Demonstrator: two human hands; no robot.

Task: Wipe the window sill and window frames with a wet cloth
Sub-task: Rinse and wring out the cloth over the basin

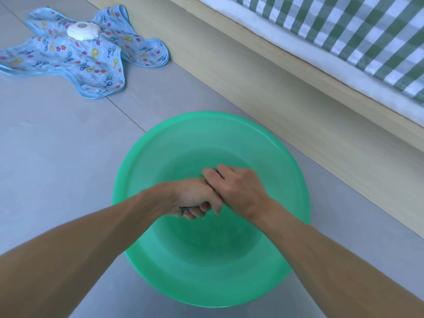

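Now wringing the wet cloth (212, 180) over the green basin (142, 171).
Both left hand (195, 200) and right hand (238, 191) curl their fingers round it at the basin's centre; next, likely carrying it to the sill, which is out of view.

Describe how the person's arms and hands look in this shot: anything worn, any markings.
Both forearms are bare as far as the frame shows: no sleeves or gloves. The left hand and right hand carry no rings, and neither wrist has a watch or band. No marks or tattoos show. The fingernails that show are short and unpainted.
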